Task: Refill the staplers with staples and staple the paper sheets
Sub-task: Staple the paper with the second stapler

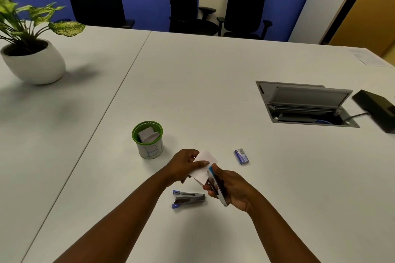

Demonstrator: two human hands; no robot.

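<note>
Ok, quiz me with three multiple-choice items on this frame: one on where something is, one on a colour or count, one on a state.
1. Where does the blue staple box lie?
A. inside the cup
B. on the table, right of the hands
C. beside the plant pot

2. What colour is the rim of the paper cup?
A. green
B. red
C. black

3. What is the right hand doing?
A. resting flat on the table
B. hanging idle
C. gripping a stapler at the paper sheets held by the left hand

Answers: 1 B, the box sits on bare tabletop to the right. 2 A, the rim is bright green. 3 C, fingers curl round the stapler.
</note>
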